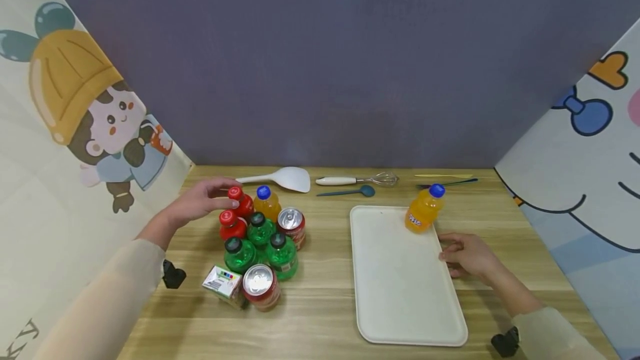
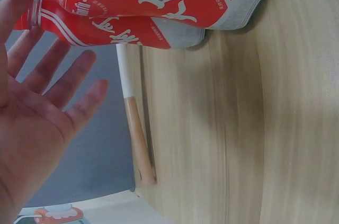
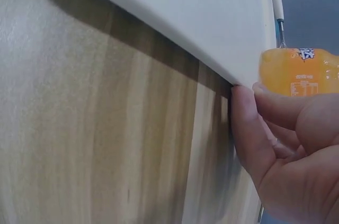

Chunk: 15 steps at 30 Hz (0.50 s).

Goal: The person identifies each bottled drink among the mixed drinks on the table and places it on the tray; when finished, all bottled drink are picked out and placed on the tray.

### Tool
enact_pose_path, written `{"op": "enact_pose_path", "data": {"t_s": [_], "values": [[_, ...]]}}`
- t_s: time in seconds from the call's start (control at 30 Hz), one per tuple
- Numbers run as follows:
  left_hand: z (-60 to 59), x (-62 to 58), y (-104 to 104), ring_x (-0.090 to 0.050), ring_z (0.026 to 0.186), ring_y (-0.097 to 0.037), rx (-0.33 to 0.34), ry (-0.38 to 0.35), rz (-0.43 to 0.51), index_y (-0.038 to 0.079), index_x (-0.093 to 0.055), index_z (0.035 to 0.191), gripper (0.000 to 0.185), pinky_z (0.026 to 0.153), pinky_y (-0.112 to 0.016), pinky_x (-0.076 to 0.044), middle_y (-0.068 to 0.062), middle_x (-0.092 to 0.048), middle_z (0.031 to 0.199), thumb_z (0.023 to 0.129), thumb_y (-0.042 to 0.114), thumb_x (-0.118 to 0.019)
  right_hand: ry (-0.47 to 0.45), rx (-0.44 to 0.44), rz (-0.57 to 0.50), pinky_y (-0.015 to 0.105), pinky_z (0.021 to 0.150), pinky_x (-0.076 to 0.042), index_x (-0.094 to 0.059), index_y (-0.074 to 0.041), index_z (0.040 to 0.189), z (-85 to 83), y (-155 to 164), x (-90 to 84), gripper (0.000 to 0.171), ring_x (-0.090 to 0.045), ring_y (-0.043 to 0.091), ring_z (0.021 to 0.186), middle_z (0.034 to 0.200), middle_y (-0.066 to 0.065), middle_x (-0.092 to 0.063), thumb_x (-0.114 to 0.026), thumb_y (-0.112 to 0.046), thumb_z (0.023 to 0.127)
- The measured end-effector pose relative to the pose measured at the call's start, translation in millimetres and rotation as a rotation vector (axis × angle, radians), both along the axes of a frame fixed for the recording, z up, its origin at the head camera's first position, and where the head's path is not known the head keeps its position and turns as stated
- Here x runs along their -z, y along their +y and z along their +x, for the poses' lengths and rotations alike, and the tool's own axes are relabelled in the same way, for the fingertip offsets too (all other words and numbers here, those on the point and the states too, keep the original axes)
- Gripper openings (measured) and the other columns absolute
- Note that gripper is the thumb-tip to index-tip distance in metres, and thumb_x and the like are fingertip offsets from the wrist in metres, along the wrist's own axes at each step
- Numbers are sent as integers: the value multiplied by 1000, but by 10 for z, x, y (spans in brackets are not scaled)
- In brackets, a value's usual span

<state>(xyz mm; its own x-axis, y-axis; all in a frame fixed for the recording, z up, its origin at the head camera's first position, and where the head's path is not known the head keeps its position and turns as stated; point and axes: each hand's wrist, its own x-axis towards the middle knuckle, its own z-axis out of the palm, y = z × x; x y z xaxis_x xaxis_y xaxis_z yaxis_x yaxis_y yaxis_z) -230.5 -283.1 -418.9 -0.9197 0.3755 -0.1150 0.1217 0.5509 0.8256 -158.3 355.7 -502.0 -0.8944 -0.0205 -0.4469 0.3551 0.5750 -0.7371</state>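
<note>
Left grip [image 1: 200,200]: wide, fingers spread; whether it touches the farther red bottle [image 1: 244,207], I cannot tell.
Right grip [image 1: 468,256]: pinching the edge of the white tray [image 1: 407,282].
Bottle reach: seems the step in hand; next move calls, I think, for closing around the neck.
Farther red bottle: at left grip's three o'clock, very near.

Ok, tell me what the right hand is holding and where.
The right hand pinches the white tray by its right rim, near the orange bottle.
</note>
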Motion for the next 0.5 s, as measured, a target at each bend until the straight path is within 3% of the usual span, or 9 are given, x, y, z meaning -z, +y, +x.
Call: {"op": "enact_pose_path", "data": {"t_s": [0.2,0.5], "values": [[-13,94,25,-60,129,-39,19,12,0,10,-64,136,45,104,-53,-52,-15,-66,134,96,27,-74,51,-54,33,37,66,-63,-39,9,150,39,12,7,63,-70,21,82,107,18,-70,-70,-7,97],[-23,183,8,-61,127,-43,9,-15,86,3,-60,139,50,100,-45,-56,-20,-63,138,95,21,-76,61,-56,-39,37,69,-64,-42,8,149,156,53,25,69,-71,23,84,110,20,-67,-76,-3,90]]}}
